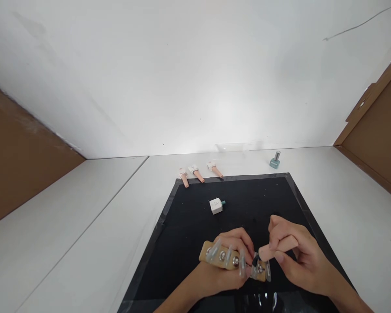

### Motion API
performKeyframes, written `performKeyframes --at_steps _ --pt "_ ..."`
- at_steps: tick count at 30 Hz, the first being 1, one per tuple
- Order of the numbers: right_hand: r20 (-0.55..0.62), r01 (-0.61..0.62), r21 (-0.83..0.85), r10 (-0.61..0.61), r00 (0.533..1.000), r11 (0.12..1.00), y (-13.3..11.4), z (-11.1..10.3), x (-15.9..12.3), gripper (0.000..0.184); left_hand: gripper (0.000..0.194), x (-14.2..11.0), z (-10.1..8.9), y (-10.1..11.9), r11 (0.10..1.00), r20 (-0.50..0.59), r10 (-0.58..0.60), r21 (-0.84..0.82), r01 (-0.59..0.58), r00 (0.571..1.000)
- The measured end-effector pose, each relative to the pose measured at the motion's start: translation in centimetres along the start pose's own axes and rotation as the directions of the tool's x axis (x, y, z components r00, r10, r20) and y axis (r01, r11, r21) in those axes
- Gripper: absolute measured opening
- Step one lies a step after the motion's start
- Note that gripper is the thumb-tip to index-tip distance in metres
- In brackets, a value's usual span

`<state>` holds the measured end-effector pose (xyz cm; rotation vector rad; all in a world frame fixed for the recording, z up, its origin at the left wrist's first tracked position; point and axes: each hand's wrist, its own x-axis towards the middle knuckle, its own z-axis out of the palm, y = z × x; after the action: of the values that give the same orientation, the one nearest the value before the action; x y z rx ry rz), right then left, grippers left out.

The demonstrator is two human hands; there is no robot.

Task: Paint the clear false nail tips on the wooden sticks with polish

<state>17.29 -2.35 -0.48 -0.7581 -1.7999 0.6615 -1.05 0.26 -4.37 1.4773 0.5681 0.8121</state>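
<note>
My left hand is closed around a tan nail-tip stand, a flat bar with shiny metal knobs and several clear false nails standing on it. Between the fingers of my right hand is a nail polish brush with a pale pink cap handle. Its dark bristle end meets a false nail near the right end of the bar. Beyond my hands, an uncapped white nail polish bottle lies on the black mat, its greenish neck pointing right.
Three white bottles with pink caps, one of them the middle bottle, lie at the mat's far left edge. A blue-green polish bottle stands at the back right. Brown cardboard panels flank the white table, with a white wall behind.
</note>
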Motion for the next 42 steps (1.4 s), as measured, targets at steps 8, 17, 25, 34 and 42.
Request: performKeyframes --at_steps 8,17,25,34,42 --pt "0.026 -0.276 0.249 0.279 0.960 0.928 0.2 -0.3 -0.5 0.028 0.013 0.0 0.2 0.0 1.000 -0.003 0.001 0.018 -0.001 1.000" --pt "0.043 -0.489 0.322 0.504 0.863 0.810 0.2 0.4 -0.2 0.039 0.013 -0.1 0.8 0.4 0.999 -0.022 0.046 0.025 -0.045 0.999" --pt "-0.122 -0.311 0.115 0.324 0.938 0.944 0.1 0.8 -0.3 0.034 0.019 0.4 0.9 1.0 0.992 -0.065 -0.021 0.123 0.029 0.998" --pt "-0.130 -0.033 -0.125 0.017 0.991 0.992 -0.4 0.9 0.1 0.026 0.013 0.4 0.5 0.4 0.989 -0.050 -0.018 0.146 0.025 0.999" --pt "-0.149 -0.126 -0.096 0.111 0.983 0.987 0.0 1.2 -0.4 0.042 0.013 0.3 0.9 0.0 0.989 -0.028 0.012 0.147 -0.008 1.000"
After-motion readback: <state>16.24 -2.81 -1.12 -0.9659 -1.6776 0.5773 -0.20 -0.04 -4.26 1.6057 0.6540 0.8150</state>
